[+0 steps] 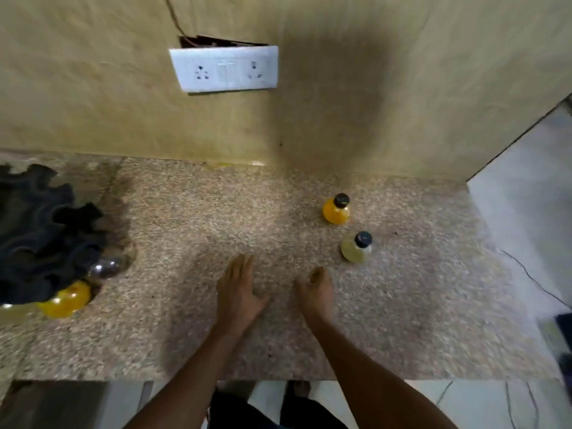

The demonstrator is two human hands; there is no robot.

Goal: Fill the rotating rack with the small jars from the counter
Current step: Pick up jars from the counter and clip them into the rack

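1. Your left hand (238,292) lies flat, fingers apart; your right hand (315,292) is loosely curled, holding nothing.
2. Two jars stand toward the counter's (216,218) right back corner: orange jar (336,212), pale jar (356,249).
3. They look small, rigid, probably smooth; pinch below the black cap.
4. The rack (40,236) sits at the left edge.

Speckled granite counter (216,212) against a beige wall with a white socket plate (223,69). Black rack (40,233) at left edge, holding a yellow-filled jar (66,298). Two black-capped jars stand right of centre: orange jar (336,209), pale green jar (356,247). Left hand (238,292) flat and empty; right hand (315,292) loosely curled, empty.
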